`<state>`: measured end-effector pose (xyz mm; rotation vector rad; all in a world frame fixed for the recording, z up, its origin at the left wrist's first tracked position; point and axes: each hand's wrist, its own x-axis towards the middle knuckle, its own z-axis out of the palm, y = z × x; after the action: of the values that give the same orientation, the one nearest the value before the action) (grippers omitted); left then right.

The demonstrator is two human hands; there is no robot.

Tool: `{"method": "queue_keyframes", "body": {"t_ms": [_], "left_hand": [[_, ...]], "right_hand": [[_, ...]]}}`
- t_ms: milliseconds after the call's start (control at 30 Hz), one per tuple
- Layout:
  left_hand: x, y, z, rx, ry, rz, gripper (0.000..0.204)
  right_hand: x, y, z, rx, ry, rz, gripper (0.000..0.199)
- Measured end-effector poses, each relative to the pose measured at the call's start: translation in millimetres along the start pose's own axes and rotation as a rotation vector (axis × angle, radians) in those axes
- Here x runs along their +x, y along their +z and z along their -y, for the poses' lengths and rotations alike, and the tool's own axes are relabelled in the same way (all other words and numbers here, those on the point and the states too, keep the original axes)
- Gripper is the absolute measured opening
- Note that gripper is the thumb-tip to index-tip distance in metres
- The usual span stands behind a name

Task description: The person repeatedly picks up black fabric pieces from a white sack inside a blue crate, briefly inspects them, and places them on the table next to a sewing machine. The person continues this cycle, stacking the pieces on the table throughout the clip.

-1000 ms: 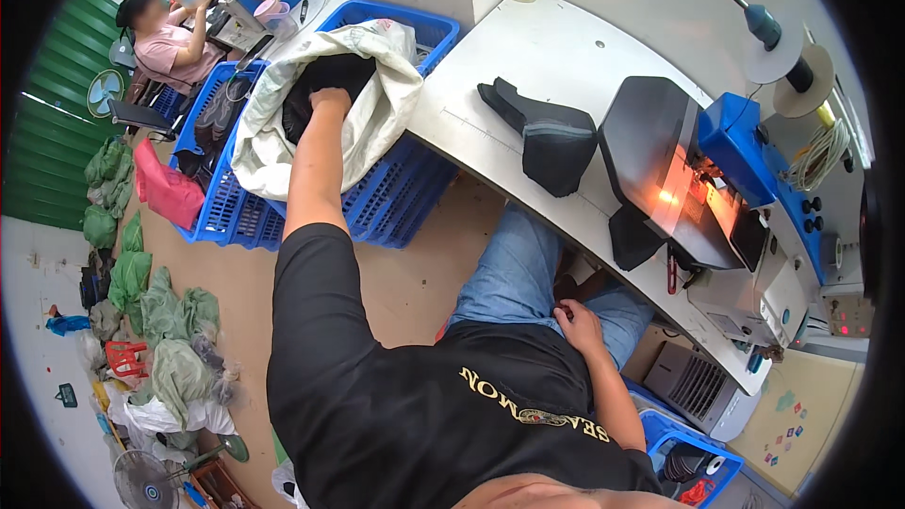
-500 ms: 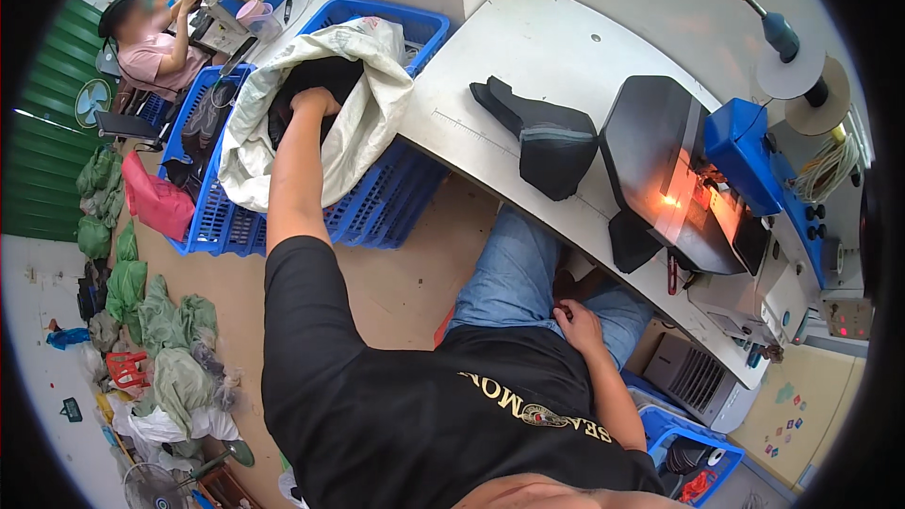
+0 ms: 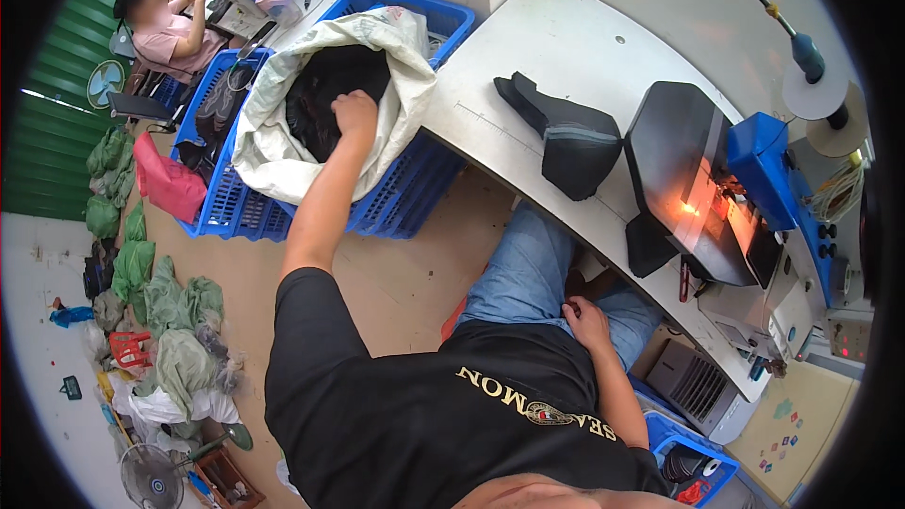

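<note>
My left hand (image 3: 356,113) is over the mouth of a white woven sack (image 3: 259,155), near the right part of its opening. Its fingers are curled closed; what they hold, if anything, I cannot make out. Dark material (image 3: 316,99) fills the inside of the sack, which sits on blue plastic crates. My right hand (image 3: 588,322) rests on my jeans at the lap, fingers loosely apart and holding nothing. On the white table in front of me lies a black padded piece (image 3: 577,146) with a grey strip across it.
The white table (image 3: 528,42) carries a sewing machine (image 3: 754,165) with a black bed plate and thread spools. Blue crates (image 3: 405,198) stand left of the table. A pink bag (image 3: 168,179) and bundled green cloths (image 3: 184,306) lie farther left. Another person (image 3: 170,28) works at the far left.
My left hand has come up out of the sack's depth and shifted toward its right side. The whole view has shifted slightly; my right hand stays on my lap.
</note>
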<state>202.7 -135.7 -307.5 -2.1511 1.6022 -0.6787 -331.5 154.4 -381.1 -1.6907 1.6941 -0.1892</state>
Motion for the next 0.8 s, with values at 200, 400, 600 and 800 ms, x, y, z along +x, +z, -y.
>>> {"method": "queue_keyframes", "body": {"t_ms": [200,400,600,800], "left_hand": [[5.9,-4.8,10.9,-0.165,-0.037,0.105,0.036],[34.8,-36.1,58.8,-0.58,-0.206,0.591,0.07],[39.4,-20.4,47.2,-0.581,-0.256,0.649,0.082],[20.8,-35.5,31.8,-0.712,-0.483,0.509,0.094]], "right_hand": [[5.6,5.2,-3.7,-0.024,-0.003,0.016,0.034],[1.0,-3.1,4.2,0.046,0.013,0.015,0.034],[1.2,-1.0,-2.0,0.072,0.002,-0.013,0.034],[1.2,1.2,-7.6,0.094,-0.002,-0.04,0.034]]}}
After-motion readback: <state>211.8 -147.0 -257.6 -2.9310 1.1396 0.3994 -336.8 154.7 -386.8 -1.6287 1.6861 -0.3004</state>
